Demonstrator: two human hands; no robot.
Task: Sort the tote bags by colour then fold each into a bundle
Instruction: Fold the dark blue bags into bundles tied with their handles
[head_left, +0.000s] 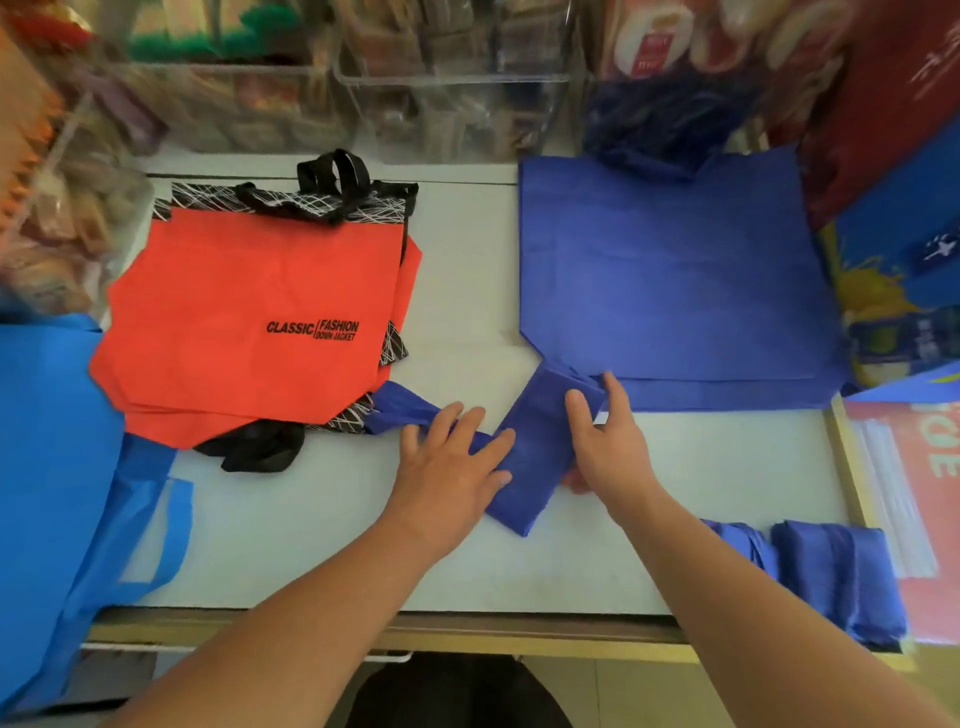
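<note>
A dark blue tote bag (535, 441), folded into a long narrow strip, lies slanted at the middle of the white table (291, 519). My left hand (452, 462) presses flat on the strip's left part. My right hand (608, 441) holds its upper right end, thumb tucked under the fabric. A stack of flat dark blue totes (670, 280) lies at the back right. A stack of orange totes (249, 312) with black patterned trim lies at the left. Folded dark blue bundles (836, 577) sit at the table's front right edge.
Light blue totes (57, 447) hang over the table's left edge. Clear bins of packaged goods (415, 93) line the back. Red and blue bags (893, 130) crowd the right side, with a red printed sheet (919, 499) beside the table.
</note>
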